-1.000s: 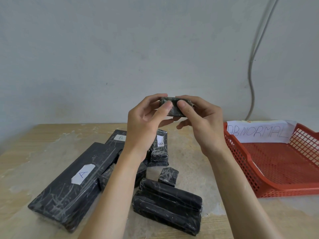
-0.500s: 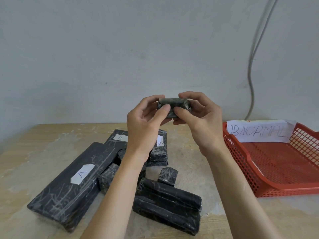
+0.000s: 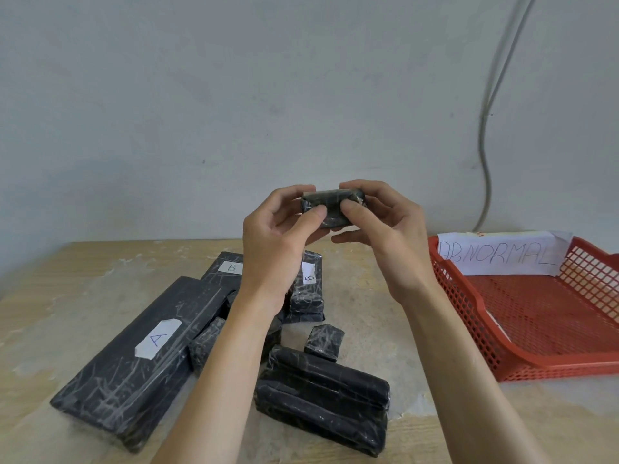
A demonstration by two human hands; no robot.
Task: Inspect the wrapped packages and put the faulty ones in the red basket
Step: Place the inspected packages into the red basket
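While left hand [image 3: 268, 237] and right hand [image 3: 385, 229] hover, both pinch a package [image 3: 330, 203].

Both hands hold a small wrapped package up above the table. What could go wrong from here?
1. The small package is pinched only between the thumbs and fingers of the left hand and right hand; it could slip and drop onto the pile of packages below.
2. All of them share the same dark wrap, and several show no label, so if it is set back it might get mixed with unchecked ones.
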